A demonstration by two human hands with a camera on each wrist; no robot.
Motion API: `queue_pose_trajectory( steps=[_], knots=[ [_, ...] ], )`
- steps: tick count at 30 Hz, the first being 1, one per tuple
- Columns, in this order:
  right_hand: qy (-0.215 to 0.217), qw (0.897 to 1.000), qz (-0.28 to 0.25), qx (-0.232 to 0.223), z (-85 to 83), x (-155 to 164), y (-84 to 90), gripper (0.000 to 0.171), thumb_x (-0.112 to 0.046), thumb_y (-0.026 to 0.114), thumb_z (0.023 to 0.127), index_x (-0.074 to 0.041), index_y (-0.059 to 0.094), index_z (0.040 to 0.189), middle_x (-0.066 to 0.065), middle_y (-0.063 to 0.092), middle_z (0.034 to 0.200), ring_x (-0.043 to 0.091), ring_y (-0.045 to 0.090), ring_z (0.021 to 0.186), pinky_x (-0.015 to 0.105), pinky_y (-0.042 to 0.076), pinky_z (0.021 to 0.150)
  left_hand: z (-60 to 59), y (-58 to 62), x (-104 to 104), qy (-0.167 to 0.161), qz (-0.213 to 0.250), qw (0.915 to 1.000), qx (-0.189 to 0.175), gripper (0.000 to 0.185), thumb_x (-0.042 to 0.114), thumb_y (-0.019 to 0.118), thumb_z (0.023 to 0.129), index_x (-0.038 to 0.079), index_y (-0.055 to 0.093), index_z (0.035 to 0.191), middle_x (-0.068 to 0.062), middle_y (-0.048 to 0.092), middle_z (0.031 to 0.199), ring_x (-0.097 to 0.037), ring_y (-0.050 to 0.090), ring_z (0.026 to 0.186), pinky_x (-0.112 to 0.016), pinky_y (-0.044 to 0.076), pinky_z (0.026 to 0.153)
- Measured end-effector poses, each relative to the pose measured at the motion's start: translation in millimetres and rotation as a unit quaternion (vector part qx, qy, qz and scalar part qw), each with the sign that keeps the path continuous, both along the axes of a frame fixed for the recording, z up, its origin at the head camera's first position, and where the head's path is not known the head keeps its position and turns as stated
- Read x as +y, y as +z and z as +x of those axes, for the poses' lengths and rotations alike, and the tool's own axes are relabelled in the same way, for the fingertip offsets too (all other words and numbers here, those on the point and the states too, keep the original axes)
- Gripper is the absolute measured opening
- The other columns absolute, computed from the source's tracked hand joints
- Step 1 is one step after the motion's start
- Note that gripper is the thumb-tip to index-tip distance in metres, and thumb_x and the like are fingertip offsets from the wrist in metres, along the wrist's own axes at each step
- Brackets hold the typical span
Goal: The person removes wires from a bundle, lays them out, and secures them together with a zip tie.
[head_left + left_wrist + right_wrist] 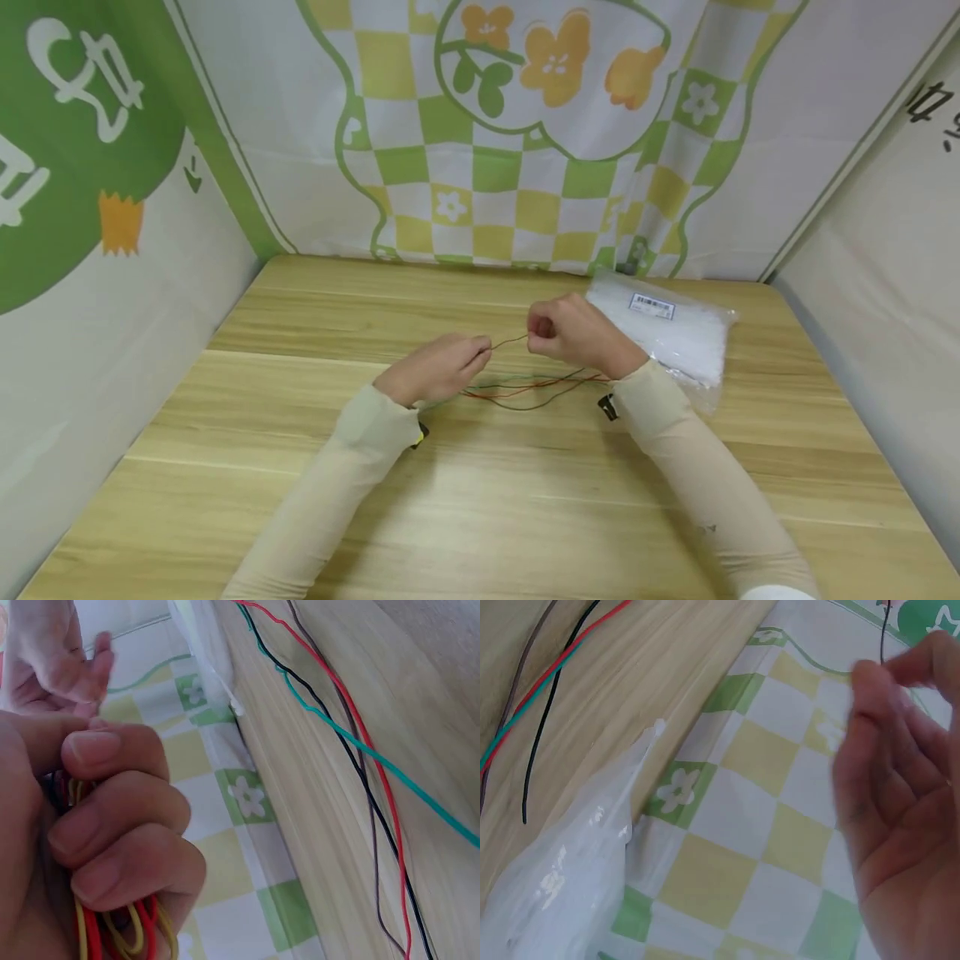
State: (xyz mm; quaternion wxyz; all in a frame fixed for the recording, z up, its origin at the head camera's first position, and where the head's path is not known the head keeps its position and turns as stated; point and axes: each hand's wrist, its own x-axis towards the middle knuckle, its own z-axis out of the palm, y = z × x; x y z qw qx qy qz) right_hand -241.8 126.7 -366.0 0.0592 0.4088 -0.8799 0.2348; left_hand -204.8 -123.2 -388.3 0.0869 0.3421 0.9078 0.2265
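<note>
Both forearms reach in over the worktop from the near side, in pale sleeves, and angle toward each other. The left hand is left of the middle, pointing right, its back up in the head view. Its fingers are folded into the palm around a bundle of red and yellow wires, and at the fingertips its grip pinches one thin wire. The right hand is just beyond, to the right and slightly farther, bent at the wrist so that it points left. Its grip pinches the other side of that thin wire between thumb and index finger, the two tips pressed together.

The thin wire bridges the small gap between the hands in a slight curve, looking dark in the right wrist view. Nearer than the hands, loose wires run left to right over the worktop: red, black, green and brown, crossing one another. The green wire is wavy along part of its length; the black wire has a plain free end. A clear plastic bag with white contents and a barcode label lies at the far right, beyond the right wrist.
</note>
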Motion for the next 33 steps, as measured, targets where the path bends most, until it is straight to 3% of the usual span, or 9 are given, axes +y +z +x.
queue_pose_trajectory(
  steps=[4, 9, 13, 16, 19, 24, 33],
  knots=[
    [0.004, 0.999, 0.048, -0.002, 3.3, 1, -0.2, 0.004, -0.01, 0.071, 0.095, -0.007, 0.074, 0.093, 0.002, 0.074, 0.078, 0.01, 0.066, 0.067, 0.031, 0.058, 0.065, 0.7, 0.6, 0, -0.009, -0.01, 0.9999, -0.007, 0.032, 0.016, 0.036, 0.115, 0.014, 0.046, 0.085, 0.005, 0.037, 0.068, -0.009, 0.032, 0.058, -0.025, 0.034, 0.063],
    [0.036, 0.993, 0.099, 0.044, 10.4, -7, -3.5, 0.017, -0.016, 0.073, 0.1, -0.001, 0.075, 0.109, 0.009, 0.077, 0.091, 0.016, 0.071, 0.076, 0.033, 0.06, 0.07, -0.2, -2.2, 5, -0.009, -0.026, 0.9995, -0.016, 0.031, 0.016, 0.035, 0.115, 0.013, 0.05, 0.088, 0.004, 0.04, 0.068, -0.009, 0.033, 0.058, -0.025, 0.034, 0.062],
    [0.08, 0.993, 0.082, 0.043, 13.9, -12, -4.8, 0.006, -0.008, 0.07, 0.101, -0.007, 0.077, 0.101, 0.004, 0.074, 0.086, 0.009, 0.067, 0.07, 0.027, 0.058, 0.068, -0.2, -3.0, 7, -0.015, -0.021, 0.9994, -0.021, 0.029, 0.018, 0.035, 0.115, 0.012, 0.052, 0.092, 0.004, 0.04, 0.07, -0.009, 0.035, 0.06, -0.025, 0.035, 0.064],
    [0.091, 0.993, 0.063, 0.028, 16.3, -13, -2.9, 0.014, 0.001, 0.067, 0.101, -0.009, 0.077, 0.099, 0.001, 0.074, 0.083, 0.003, 0.064, 0.066, 0.023, 0.055, 0.066, 0.1, -2.1, 7, -0.013, 0.0, 0.9995, -0.027, 0.031, 0.02, 0.036, 0.116, 0.01, 0.053, 0.092, 0.004, 0.042, 0.071, -0.009, 0.036, 0.059, -0.025, 0.036, 0.064],
    [0.101, 0.993, 0.055, 0.028, 17.2, -15, -2.8, 0.014, -0.001, 0.065, 0.102, -0.01, 0.075, 0.098, -0.001, 0.071, 0.076, 0.002, 0.058, 0.062, 0.021, 0.052, 0.063, 0.4, -1.0, 6, -0.005, 0.022, 0.9993, -0.031, 0.036, 0.026, 0.038, 0.117, 0.007, 0.058, 0.093, 0.003, 0.044, 0.072, -0.009, 0.038, 0.061, -0.026, 0.037, 0.065],
    [0.116, 0.991, 0.053, 0.05, 18.7, -17, -4.4, 0.016, -0.002, 0.067, 0.102, -0.011, 0.071, 0.088, -0.002, 0.07, 0.071, 0.003, 0.056, 0.059, 0.02, 0.049, 0.06, 0.6, -0.8, 6, -0.004, 0.036, 0.9987, -0.036, 0.043, 0.033, 0.037, 0.117, 0.005, 0.068, 0.109, 0.003, 0.053, 0.077, -0.01, 0.046, 0.066, -0.028, 0.043, 0.069],
    [0.087, 0.991, 0.079, 0.063, 18.2, -6, -2.4, 0.023, -0.003, 0.068, 0.102, -0.012, 0.064, 0.08, -0.005, 0.058, 0.062, 0.001, 0.044, 0.054, 0.02, 0.044, 0.057, -1.7, -1.1, -1, -0.011, 0.024, 0.9993, -0.026, 0.041, 0.018, 0.031, 0.114, 0.007, 0.058, 0.085, 0.004, 0.045, 0.071, -0.009, 0.038, 0.062, -0.028, 0.04, 0.069]
  ],
)
